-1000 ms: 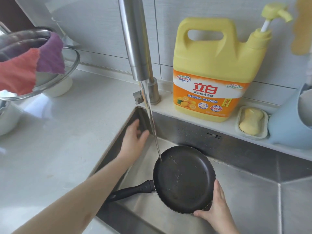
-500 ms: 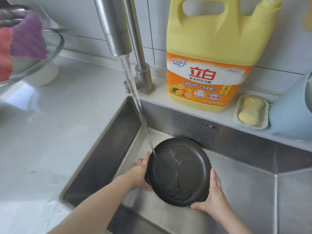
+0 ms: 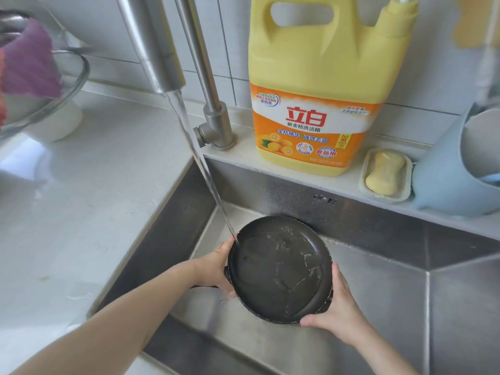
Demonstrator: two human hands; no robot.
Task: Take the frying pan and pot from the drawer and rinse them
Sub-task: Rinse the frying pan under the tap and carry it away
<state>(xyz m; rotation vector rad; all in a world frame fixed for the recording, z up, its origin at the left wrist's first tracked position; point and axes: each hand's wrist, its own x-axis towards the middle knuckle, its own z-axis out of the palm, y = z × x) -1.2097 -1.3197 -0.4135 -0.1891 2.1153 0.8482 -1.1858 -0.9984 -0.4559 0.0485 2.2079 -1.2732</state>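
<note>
The frying pan [image 3: 280, 269] is gripped at its left edge by the left hand [image 3: 215, 269] and at its near right rim by the right hand [image 3: 334, 311]. It is held over the sink [image 3: 378, 307], with water [image 3: 201, 171] striking its far left edge.

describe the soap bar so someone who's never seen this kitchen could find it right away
Start at the steel sink and look to the ledge behind it, where a big yellow detergent jug stands. Just right of the jug, before the pale blue holder, sits a small pale tray. The soap bar lies in it: small, creamy yellow, rounded.
</note>
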